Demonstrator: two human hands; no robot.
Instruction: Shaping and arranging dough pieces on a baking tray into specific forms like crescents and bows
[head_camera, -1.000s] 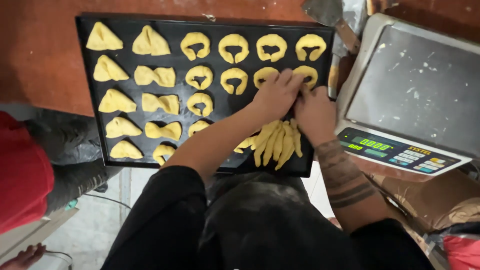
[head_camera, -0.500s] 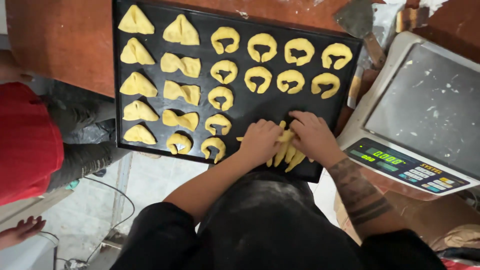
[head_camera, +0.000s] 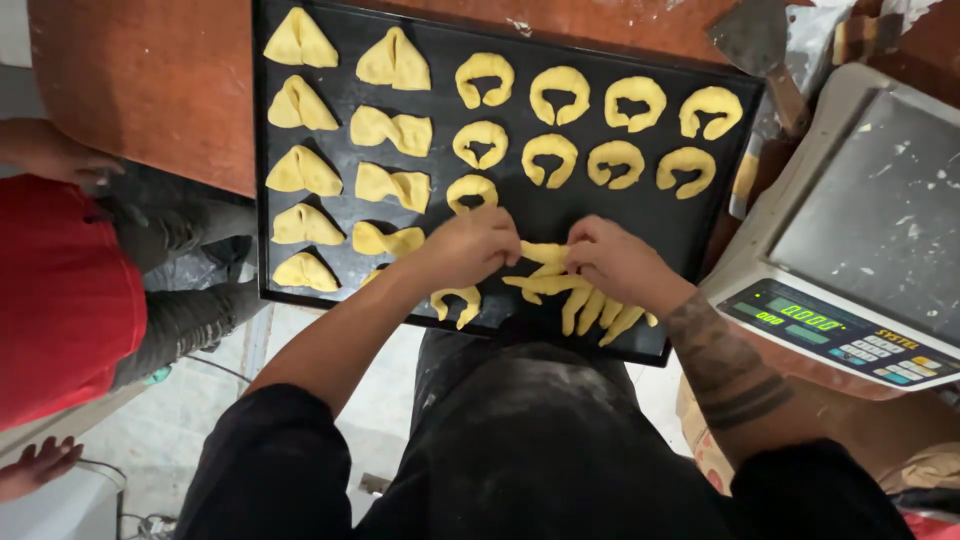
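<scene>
A black baking tray (head_camera: 640, 215) lies on a reddish-brown table. It holds yellow dough triangles (head_camera: 299, 173) on the left, folded pieces (head_camera: 391, 186) beside them, and curled ring shapes (head_camera: 558, 95) on the right. My left hand (head_camera: 468, 248) and my right hand (head_camera: 612, 260) meet at the tray's near edge, fingers pinched on a dough strip (head_camera: 545, 253) between them. More yellow dough strips (head_camera: 590, 308) lie under my right hand. A curled piece (head_camera: 455, 300) sits just below my left hand.
A digital scale (head_camera: 860, 240) with a steel platform stands at the right. A metal scraper (head_camera: 760, 45) lies behind the tray's right corner. Another person in a red top (head_camera: 60, 290) sits at the left, with a hand (head_camera: 60, 158) near the table edge.
The view has shifted so the tray sits further right in frame. My hands have moved from the ring rows back to the strips at the near edge and pinch one.
</scene>
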